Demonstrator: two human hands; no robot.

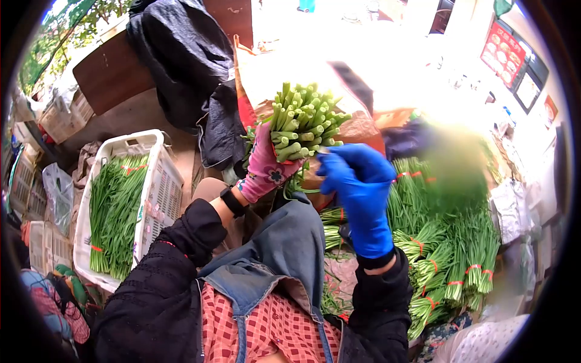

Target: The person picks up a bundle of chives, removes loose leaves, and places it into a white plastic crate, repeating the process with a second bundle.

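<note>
My left hand point(266, 166), in a pink flowered glove, is wrapped around a thick bunch of green vegetable stems point(307, 118). The pale cut ends face up toward me, and some leaves hang below the fist. Close beside the lower right of the bunch is my right hand point(360, 181) in a blue rubber glove. Its thumb and fingers are pinched together at the stem ends; a small pale glint shows at the fingertips, and I cannot tell what they hold.
On the left stands a white plastic crate point(160, 181) holding long green bundles. Many green bundles with red bands point(436, 266) lie on the right. A dark jacket point(181, 54) hangs ahead to the left. A pale green blur point(454, 163) covers part of the right side.
</note>
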